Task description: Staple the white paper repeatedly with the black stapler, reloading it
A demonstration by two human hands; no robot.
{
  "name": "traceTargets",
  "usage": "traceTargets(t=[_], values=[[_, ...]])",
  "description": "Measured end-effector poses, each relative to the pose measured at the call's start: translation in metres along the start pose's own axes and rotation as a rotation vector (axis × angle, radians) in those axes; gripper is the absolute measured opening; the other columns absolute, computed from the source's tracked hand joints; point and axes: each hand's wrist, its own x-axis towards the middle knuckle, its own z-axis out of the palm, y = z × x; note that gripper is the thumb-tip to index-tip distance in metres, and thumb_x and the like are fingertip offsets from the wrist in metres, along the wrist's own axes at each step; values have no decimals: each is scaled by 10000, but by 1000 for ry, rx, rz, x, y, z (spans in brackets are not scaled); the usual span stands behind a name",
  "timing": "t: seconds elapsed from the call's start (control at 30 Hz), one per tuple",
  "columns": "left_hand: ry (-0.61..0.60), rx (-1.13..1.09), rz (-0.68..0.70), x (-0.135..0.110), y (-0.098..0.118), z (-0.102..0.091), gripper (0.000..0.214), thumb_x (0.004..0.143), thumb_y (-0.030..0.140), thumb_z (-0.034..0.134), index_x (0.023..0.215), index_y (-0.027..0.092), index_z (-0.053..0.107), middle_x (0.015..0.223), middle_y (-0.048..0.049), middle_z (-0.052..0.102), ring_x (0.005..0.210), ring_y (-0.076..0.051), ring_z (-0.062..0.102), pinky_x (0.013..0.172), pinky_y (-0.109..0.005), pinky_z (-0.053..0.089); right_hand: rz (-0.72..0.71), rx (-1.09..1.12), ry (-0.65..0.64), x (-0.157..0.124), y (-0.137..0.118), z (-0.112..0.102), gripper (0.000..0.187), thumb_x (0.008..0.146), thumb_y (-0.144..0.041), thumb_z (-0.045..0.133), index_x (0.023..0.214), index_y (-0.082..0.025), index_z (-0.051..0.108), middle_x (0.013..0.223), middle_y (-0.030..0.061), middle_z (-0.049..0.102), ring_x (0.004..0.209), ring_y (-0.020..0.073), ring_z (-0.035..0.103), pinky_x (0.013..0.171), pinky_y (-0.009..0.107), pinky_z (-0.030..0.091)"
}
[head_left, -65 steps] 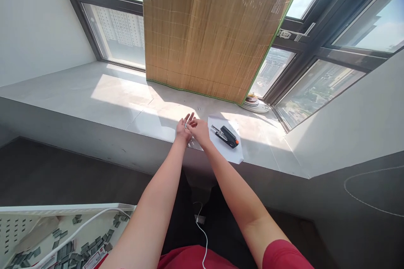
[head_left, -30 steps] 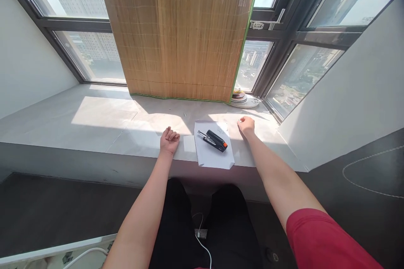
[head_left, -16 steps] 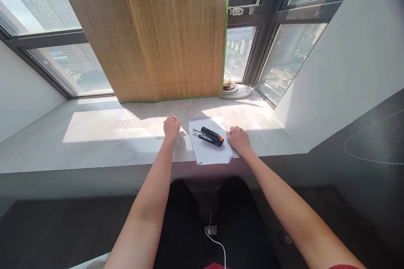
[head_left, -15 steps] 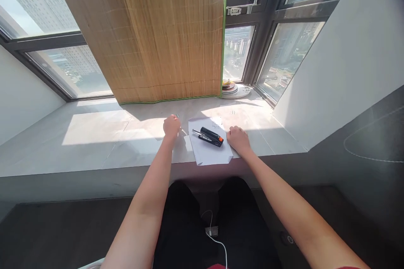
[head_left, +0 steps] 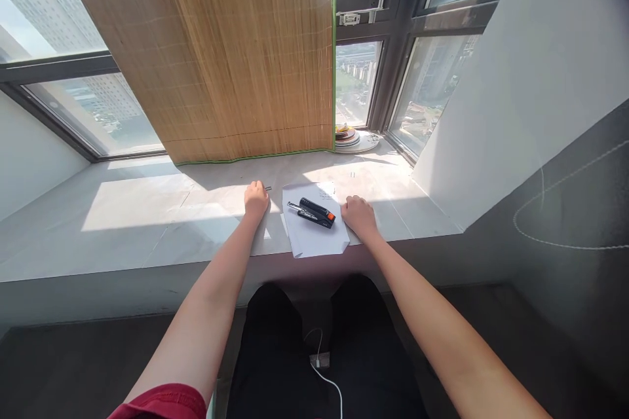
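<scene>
i'm seeing the left hand (head_left: 256,200), newly palm-down, so reaching a small strip (head_left: 268,188); it and the right hand (head_left: 360,215) are staying curled, holds unclear.

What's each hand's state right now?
Left hand: curled by a small grey piece; grip cannot be told.
Right hand: curled by the paper; contents hidden, cannot be told.

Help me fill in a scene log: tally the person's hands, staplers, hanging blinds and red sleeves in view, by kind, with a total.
Left hand and right hand: 2
Black stapler: 1
Hanging blind: 1
Red sleeve: 1
Total: 5
</scene>
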Motion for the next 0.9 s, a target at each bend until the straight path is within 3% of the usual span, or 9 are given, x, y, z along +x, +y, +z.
traceTargets(t=[0.1,0.27,0.43,0.53,0.7,0.9], values=[[42,-86,12,-2,3,-2,142,849,106,641,838,229,570,1111,-195,629,1262,-421,581,1151,-547,413,-11,18,9,1,2,2,249,1052,-208,438,994,-185,680,1076,161,719,1025,287,665,848,368,440],[-35,-153,-37,0,9,-4,221,864,84,663,760,252,563,858,-101,582,1172,-373,610,1129,-480,427,-7,28,16,1,3,4,252,1052,-201,435,971,-184,673,1053,149,711,992,282,664,839,371,434],[45,-313,-93,-15,17,-9,283,864,21,659,759,254,537,755,-42,514,973,-298,622,923,-332,463,-13,38,18,2,3,3,248,1050,-191,439,973,-184,674,1047,149,710,982,278,659,844,369,432],[65,-550,-94,-30,29,-12,222,903,33,667,872,252,650,774,-26,554,843,-247,578,809,-274,438,-16,48,23,1,3,3,241,1044,-186,444,969,-186,673,1044,147,707,976,280,656,840,371,428],[-19,-805,49,-52,58,-3,199,946,60,687,960,224,800,912,-62,671,917,-228,588,869,-273,465,-10,55,18,1,4,1,255,1048,-194,441,950,-193,677,1016,146,701,958,281,650,828,374,421],[-97,-851,82,-62,73,6,209,936,70,735,1017,223,852,973,-69,686,891,-215,598,844,-290,483,-20,62,38,2,4,2,265,1030,-199,449,857,-212,649,918,119,673,837,255,602,758,367,392]])
